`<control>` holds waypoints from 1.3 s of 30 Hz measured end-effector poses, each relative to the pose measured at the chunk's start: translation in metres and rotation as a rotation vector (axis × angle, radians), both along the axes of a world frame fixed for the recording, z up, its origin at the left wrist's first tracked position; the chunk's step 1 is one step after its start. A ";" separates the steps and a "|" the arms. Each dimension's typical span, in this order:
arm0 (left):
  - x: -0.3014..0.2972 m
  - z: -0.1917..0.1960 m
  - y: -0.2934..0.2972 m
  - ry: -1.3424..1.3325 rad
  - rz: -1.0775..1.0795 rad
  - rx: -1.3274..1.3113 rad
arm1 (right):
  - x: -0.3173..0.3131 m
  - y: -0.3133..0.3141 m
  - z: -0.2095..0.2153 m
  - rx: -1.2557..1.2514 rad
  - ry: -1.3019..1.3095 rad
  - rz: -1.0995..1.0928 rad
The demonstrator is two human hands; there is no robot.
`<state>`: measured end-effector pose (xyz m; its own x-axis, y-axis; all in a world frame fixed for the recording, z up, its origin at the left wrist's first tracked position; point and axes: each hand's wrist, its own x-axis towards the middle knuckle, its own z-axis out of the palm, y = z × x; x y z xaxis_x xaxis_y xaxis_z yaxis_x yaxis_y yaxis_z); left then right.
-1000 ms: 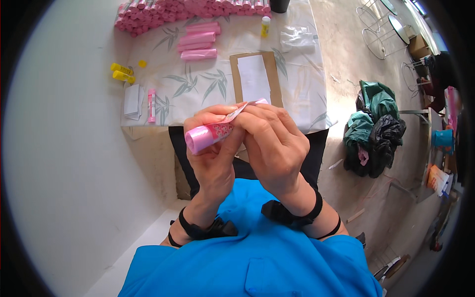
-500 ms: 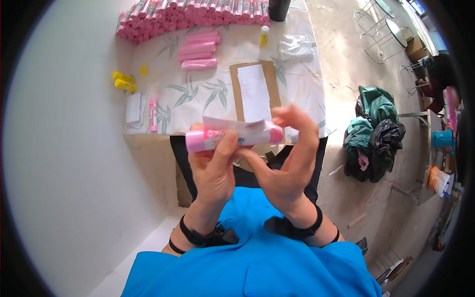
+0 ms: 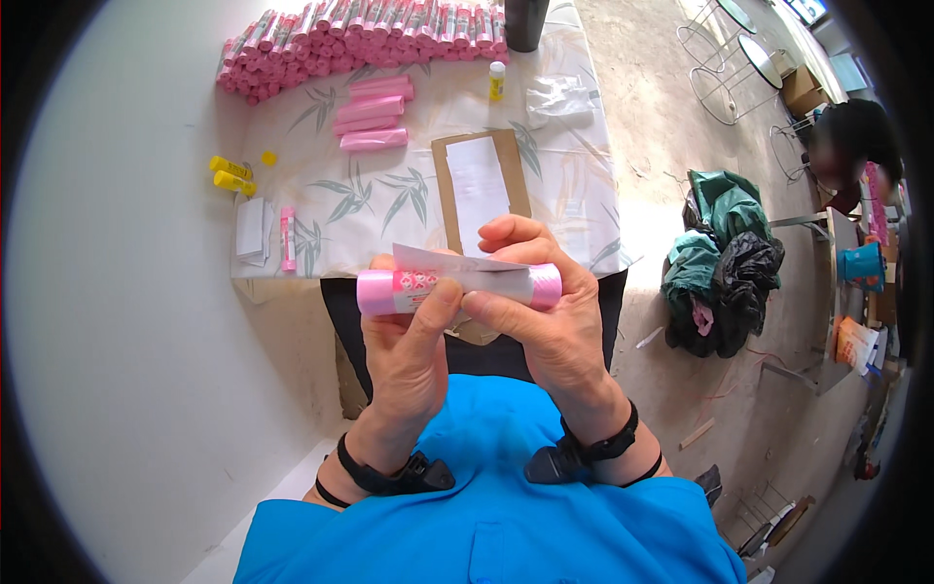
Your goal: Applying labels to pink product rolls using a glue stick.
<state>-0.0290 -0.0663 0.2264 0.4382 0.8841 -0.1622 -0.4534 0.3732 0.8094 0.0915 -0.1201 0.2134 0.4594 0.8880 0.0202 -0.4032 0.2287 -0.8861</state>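
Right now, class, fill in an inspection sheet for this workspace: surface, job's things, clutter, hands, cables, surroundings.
Surface: table under a leaf-print cloth.
Job's things: pink roll with a paper label partly wrapped on it, held in front of the table.
Clutter: heap of pink rolls, three loose rolls, yellow glue sticks, cardboard sheet.
Hands: left hand and right hand both grip the roll.
Cables: nothing seen.
Surroundings: dark bags on the floor.

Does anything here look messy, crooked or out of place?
Mostly tidy. The paper label on the pink roll, held in the left hand and right hand, sticks up loose along one edge. On the floor right of the table, green and black bags lie heaped.
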 end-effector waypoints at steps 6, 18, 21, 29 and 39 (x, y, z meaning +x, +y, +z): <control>0.003 0.004 -0.004 -0.055 -0.028 -0.083 | 0.005 -0.003 -0.004 0.026 -0.082 -0.007; 0.001 -0.015 0.004 -0.165 -0.215 0.033 | 0.009 -0.011 0.000 -0.048 0.016 0.000; 0.004 -0.013 0.003 -0.179 -0.191 0.051 | 0.009 -0.010 0.001 -0.050 0.022 0.001; 0.007 -0.014 0.005 -0.209 -0.152 0.053 | 0.003 -0.008 0.006 -0.059 0.215 -0.003; 0.006 -0.019 0.001 -0.156 -0.079 -0.047 | 0.002 -0.008 0.002 -0.172 0.267 -0.006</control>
